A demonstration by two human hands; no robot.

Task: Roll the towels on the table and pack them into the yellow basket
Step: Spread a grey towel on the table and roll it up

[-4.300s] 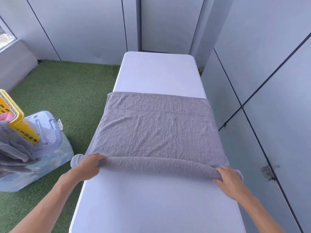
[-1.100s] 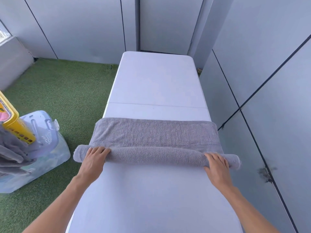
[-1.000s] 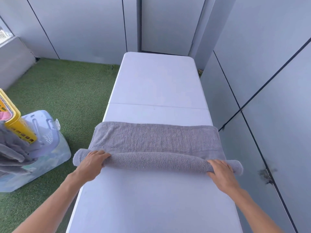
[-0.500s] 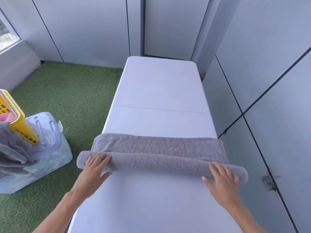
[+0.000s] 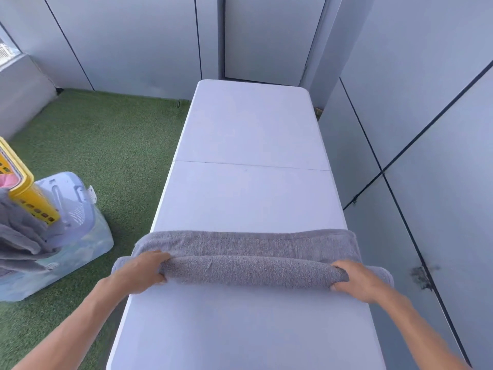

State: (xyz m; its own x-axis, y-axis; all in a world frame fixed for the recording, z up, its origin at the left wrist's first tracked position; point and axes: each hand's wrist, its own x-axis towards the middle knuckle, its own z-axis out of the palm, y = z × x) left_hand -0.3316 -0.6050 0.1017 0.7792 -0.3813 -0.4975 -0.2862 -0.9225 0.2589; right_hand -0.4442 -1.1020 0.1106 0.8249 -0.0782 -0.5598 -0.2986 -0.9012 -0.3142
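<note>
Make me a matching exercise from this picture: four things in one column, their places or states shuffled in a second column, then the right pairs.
Things:
1. grey towel
2. yellow basket
3. left hand
4. right hand

Places or states:
A. stands on the green turf, left of the table
B. grips the roll's right end
C. nearly rolled up, a narrow flat strip left
D. grips the roll's left end

Pairs: 1-C, 2-A, 3-D, 4-B
</note>
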